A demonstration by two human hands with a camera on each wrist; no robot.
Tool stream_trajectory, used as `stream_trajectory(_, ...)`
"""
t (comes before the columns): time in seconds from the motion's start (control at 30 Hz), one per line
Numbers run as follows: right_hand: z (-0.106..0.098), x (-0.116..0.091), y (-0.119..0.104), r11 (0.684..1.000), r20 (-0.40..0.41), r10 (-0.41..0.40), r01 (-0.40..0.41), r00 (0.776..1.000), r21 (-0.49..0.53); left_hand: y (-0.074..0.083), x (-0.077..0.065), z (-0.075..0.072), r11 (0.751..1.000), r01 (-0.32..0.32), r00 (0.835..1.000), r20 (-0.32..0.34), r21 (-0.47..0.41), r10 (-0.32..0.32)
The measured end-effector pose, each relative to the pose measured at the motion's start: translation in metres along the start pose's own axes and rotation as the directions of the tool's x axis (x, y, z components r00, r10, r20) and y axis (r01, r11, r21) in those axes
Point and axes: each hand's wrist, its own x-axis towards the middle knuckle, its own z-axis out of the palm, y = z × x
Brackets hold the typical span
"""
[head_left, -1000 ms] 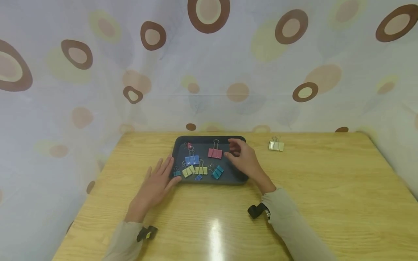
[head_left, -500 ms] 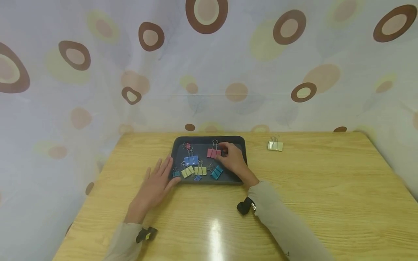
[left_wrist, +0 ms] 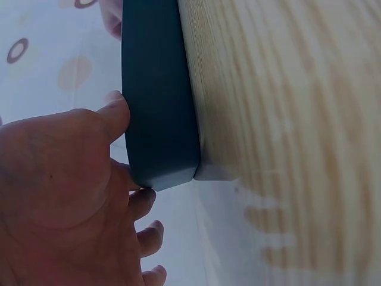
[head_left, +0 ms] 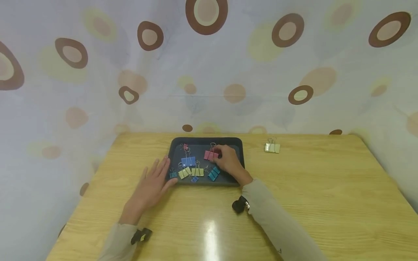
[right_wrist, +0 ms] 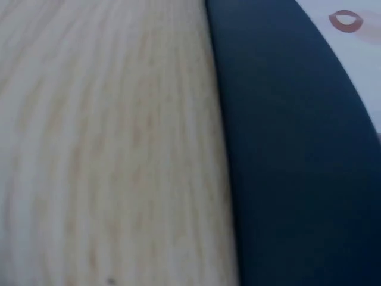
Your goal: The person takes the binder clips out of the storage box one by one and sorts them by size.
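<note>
My right hand (head_left: 229,159) reaches into the dark tray (head_left: 202,183) and pinches a pink binder clip (head_left: 209,155) at its right side, thumb at the front. My left hand (head_left: 148,190) rests on the tray's left edge with fingers extended; in the left wrist view its thumb touches the tray wall (left_wrist: 158,101). Left of the pink clip lie a blue binder clip (head_left: 188,161), a small pink one (head_left: 185,146) and two yellow ones, one of them a yellow binder clip (head_left: 197,172). A teal binder clip (head_left: 213,174) lies nearest my right wrist. The right wrist view shows no fingers.
A single yellow binder clip (head_left: 272,148) stands on the wooden table (head_left: 310,188) to the right of the tray. A small teal clip (head_left: 173,174) and a small blue clip (head_left: 194,179) lie at the tray's front left. A patterned curtain (head_left: 209,112) hangs behind the table.
My right hand has moved left from the tray's right side to the pink binder clip and taken hold of it. The left hand has stayed at the tray's edge.
</note>
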Motion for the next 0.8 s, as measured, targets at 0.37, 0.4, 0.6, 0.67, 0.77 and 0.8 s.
stream_trajectory(0.37,-0.017,-0.007,0.008,0.994,-0.039,-0.007,0.011,0.999,0.107,0.001,0.004,0.005,1.0,-0.005,1.0,-0.015,-0.026,0.004)
stream_trajectory(0.4,-0.017,-0.009,0.008,0.992,-0.045,-0.01,0.016,0.999,0.121,0.0,0.003,0.005,1.0,-0.004,1.0,-0.017,-0.025,0.004)
stream_trajectory(0.6,-0.022,-0.018,0.01,0.971,-0.07,-0.066,0.08,0.995,0.227,-0.001,-0.002,0.006,1.0,0.006,1.0,-0.016,-0.024,-0.006)
stream_trajectory(0.67,-0.027,-0.021,0.01,0.958,-0.079,-0.085,0.104,0.993,0.266,0.0,-0.003,0.005,1.0,0.003,1.0,-0.024,-0.03,-0.003)
stream_trajectory(0.77,-0.036,-0.027,0.011,0.936,-0.078,-0.096,0.117,0.992,0.332,0.0,-0.002,0.005,0.999,-0.006,0.999,-0.038,-0.036,0.005)
stream_trajectory(0.8,-0.04,-0.029,0.012,0.931,-0.077,-0.096,0.117,0.992,0.345,0.0,-0.002,0.005,0.999,-0.006,0.999,-0.039,-0.035,0.005)
